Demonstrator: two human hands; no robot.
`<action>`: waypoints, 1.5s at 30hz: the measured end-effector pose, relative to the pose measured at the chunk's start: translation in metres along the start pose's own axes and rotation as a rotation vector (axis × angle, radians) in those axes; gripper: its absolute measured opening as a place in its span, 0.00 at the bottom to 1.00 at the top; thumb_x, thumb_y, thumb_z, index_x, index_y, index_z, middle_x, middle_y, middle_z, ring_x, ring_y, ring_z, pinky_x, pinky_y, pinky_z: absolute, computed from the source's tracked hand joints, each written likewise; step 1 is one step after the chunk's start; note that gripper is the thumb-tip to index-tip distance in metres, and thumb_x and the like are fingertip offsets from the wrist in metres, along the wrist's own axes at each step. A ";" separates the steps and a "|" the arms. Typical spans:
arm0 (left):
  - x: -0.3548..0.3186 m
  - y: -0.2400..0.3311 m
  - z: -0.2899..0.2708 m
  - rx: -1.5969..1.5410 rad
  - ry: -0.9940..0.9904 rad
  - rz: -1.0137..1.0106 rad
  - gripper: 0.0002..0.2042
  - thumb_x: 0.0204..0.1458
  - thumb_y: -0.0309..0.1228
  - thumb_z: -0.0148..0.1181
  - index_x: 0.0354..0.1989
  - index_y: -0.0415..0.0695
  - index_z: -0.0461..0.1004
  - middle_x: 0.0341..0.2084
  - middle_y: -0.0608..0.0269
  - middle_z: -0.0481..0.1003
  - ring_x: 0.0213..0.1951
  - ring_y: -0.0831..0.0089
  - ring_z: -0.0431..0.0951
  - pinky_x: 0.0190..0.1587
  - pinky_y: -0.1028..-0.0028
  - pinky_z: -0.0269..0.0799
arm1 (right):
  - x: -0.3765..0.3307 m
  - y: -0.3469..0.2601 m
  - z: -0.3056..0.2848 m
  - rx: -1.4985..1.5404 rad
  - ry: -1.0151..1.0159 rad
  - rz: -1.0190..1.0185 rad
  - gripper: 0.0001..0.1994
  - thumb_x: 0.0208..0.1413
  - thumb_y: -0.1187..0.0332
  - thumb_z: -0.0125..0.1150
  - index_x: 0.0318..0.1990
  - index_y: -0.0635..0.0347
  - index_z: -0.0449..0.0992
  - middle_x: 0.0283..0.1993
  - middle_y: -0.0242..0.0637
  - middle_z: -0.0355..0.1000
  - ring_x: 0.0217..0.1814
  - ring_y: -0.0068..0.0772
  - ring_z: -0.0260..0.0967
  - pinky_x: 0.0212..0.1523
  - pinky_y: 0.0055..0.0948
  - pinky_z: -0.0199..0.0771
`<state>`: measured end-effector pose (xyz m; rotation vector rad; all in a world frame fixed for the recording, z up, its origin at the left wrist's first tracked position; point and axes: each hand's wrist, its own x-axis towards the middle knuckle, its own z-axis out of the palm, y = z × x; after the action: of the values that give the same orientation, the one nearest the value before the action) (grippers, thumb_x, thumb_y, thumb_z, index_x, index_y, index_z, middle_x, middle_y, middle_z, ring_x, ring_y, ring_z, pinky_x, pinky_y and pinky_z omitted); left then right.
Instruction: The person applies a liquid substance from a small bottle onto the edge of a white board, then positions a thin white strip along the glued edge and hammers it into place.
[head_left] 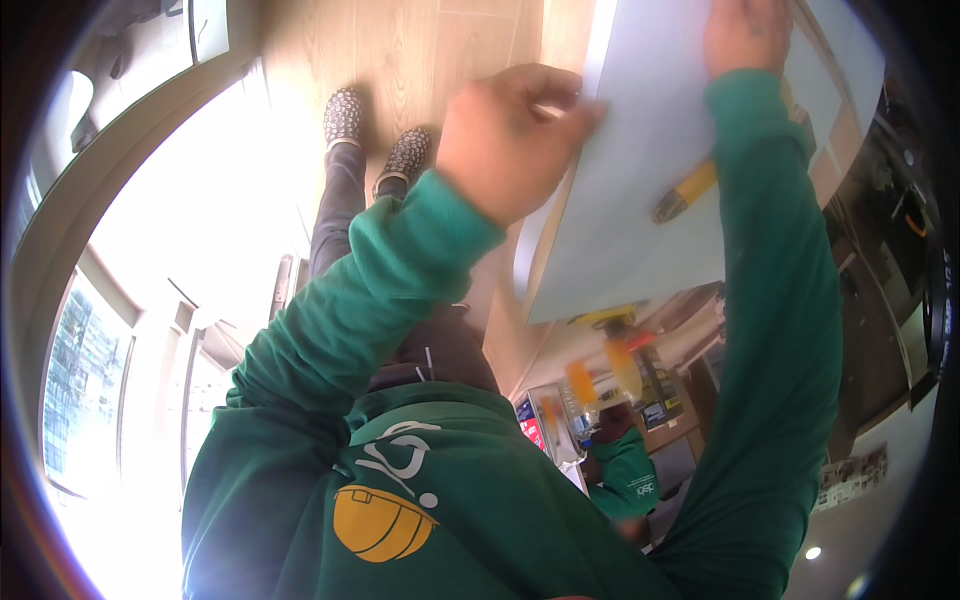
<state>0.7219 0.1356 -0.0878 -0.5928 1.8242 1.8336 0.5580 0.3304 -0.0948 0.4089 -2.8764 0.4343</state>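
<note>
My left hand (510,140) curls its fingers over the near edge of a large white sheet (640,230) that lies on a wooden tabletop (555,215). My right hand (745,35) rests on the same sheet farther along, at the top rim of the picture, with its fingers cut off from view. A yellow-handled tool with a dark tip (683,192) lies on the sheet between my two green sleeves, close to my right forearm. Neither hand touches it.
My own legs and patterned shoes (343,115) stand on a light wooden floor (420,50). Bright windows fill the left side. Another person in a green top (625,470) is beside shelves with coloured items. Dark equipment lines the right rim.
</note>
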 end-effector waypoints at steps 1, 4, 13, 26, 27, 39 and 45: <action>-0.003 -0.003 0.000 -0.002 0.000 -0.002 0.17 0.52 0.37 0.71 0.44 0.38 0.82 0.32 0.58 0.83 0.32 0.78 0.81 0.38 0.77 0.77 | 0.000 0.000 0.000 0.002 -0.001 0.000 0.24 0.66 0.57 0.47 0.58 0.68 0.71 0.62 0.58 0.67 0.66 0.57 0.61 0.68 0.44 0.56; -0.013 -0.016 -0.001 0.046 -0.040 0.098 0.17 0.52 0.37 0.71 0.44 0.37 0.81 0.33 0.57 0.83 0.33 0.77 0.81 0.39 0.76 0.78 | 0.000 -0.001 0.000 0.001 -0.005 0.003 0.24 0.66 0.56 0.47 0.58 0.68 0.71 0.62 0.58 0.67 0.66 0.57 0.61 0.68 0.44 0.56; -0.018 -0.020 -0.002 -0.002 -0.048 0.025 0.16 0.51 0.36 0.71 0.43 0.37 0.81 0.32 0.56 0.83 0.34 0.75 0.82 0.40 0.76 0.78 | -0.003 -0.002 0.000 0.003 -0.016 0.013 0.24 0.66 0.56 0.47 0.58 0.68 0.71 0.62 0.57 0.67 0.66 0.57 0.61 0.68 0.44 0.56; -0.018 -0.021 0.002 0.008 -0.034 0.042 0.16 0.52 0.36 0.71 0.43 0.37 0.81 0.32 0.58 0.83 0.33 0.76 0.82 0.39 0.76 0.78 | -0.003 0.000 0.000 0.010 -0.019 0.026 0.24 0.66 0.56 0.47 0.58 0.68 0.71 0.62 0.57 0.67 0.66 0.57 0.61 0.68 0.43 0.56; -0.019 -0.022 0.002 -0.003 -0.022 0.043 0.16 0.52 0.36 0.71 0.43 0.38 0.81 0.32 0.58 0.83 0.33 0.76 0.82 0.40 0.76 0.78 | -0.003 0.000 0.001 0.011 -0.022 0.027 0.24 0.66 0.56 0.47 0.58 0.68 0.71 0.62 0.57 0.67 0.66 0.57 0.61 0.68 0.43 0.56; -0.047 -0.036 0.003 -0.131 -0.094 -0.024 0.17 0.52 0.34 0.71 0.47 0.36 0.80 0.33 0.59 0.83 0.35 0.78 0.81 0.40 0.77 0.77 | -0.004 0.000 -0.001 0.023 -0.025 0.030 0.24 0.66 0.55 0.47 0.58 0.68 0.71 0.62 0.57 0.67 0.66 0.57 0.61 0.68 0.43 0.56; -0.045 -0.042 0.006 -0.183 -0.104 -0.006 0.17 0.52 0.33 0.70 0.46 0.34 0.80 0.32 0.58 0.83 0.34 0.79 0.80 0.40 0.78 0.77 | -0.004 0.000 0.000 0.030 -0.030 0.033 0.24 0.66 0.55 0.47 0.58 0.68 0.71 0.62 0.57 0.67 0.66 0.57 0.61 0.68 0.43 0.56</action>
<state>0.7832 0.1402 -0.0929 -0.5562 1.5981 2.0022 0.5622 0.3312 -0.0959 0.3770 -2.9124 0.4808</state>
